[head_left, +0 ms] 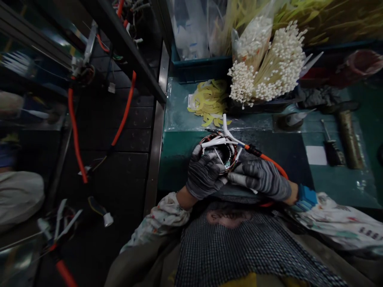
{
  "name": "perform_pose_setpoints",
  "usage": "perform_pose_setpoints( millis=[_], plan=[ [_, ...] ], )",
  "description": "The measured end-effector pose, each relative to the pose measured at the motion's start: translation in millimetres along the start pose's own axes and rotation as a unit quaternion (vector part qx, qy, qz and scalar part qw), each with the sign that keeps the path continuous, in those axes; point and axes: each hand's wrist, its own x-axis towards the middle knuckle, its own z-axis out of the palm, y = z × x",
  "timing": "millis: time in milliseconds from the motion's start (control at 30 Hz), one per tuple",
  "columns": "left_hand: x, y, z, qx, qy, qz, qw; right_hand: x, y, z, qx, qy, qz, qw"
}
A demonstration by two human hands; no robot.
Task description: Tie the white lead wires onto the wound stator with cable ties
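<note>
A ring-shaped wound coil part (pixel 234 154) with copper windings rests on the dark mat near the bench's front edge. White sleeves (pixel 218 142) and wires stick out of it, joined to an orange cable (pixel 272 161) that curves off to the right. My left hand (pixel 205 173), in a grey striped glove, is closed on the ring's left side. My right hand (pixel 260 177), gloved the same way, has its fingers together at the ring's lower right; what its fingertips hold, if anything, is hidden.
Yellow strips (pixel 209 99) and bundled white-tipped sticks (pixel 269 75) lie behind the ring. To the right are a screwdriver (pixel 333 151), a hammer (pixel 350 137) and a white card (pixel 316 155). Left, a dark conveyor (pixel 131 139) carries more cabled parts; a person's leg (pixel 19 195) shows beyond.
</note>
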Motion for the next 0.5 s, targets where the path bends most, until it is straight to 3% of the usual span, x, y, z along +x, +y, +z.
perform_pose_setpoints(
  millis=[133,267,400,500],
  plan=[
    [3,2,-1.3,-0.010,-0.004,-0.016,1.000,-13,2,-1,0.032,0.030,-0.029,0.999],
    [3,3,-1.4,-0.036,-0.004,-0.008,0.999,-15,2,2,0.036,-0.010,0.029,0.999],
    [2,1,0.5,-0.047,0.004,-0.003,0.999,2,-1,3,0.088,0.025,0.181,0.979],
    [1,0,1.8,-0.035,0.026,0.005,0.999,19,-2,4,0.066,0.001,0.289,0.955]
  ],
)
